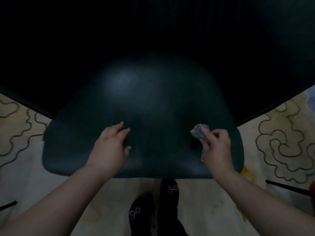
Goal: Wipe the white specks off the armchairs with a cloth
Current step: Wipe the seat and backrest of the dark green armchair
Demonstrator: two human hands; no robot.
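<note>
— So, what is the right hand (217, 147) doing?
— It is gripping a small crumpled cloth (200, 134), fingers curled round it, over the right front part of the armchair seat (144, 108). The cloth is looking greyish-mauve and bunched, sticking out past the fingers toward the middle of the seat; whether it is pressing on the seat, I cannot tell.
— And the left hand (110, 147)?
— It is lying loosely spread over the left front of the seat, holding nothing.
— How is the seat looking?
— Dark green, smooth and rounded, with a pale sheen toward the back left. The light is too dim to be showing any specks.
— Anything below?
— Two dark shoes (156, 206) with beaded bows are standing on a pale patterned rug (281, 142).
</note>
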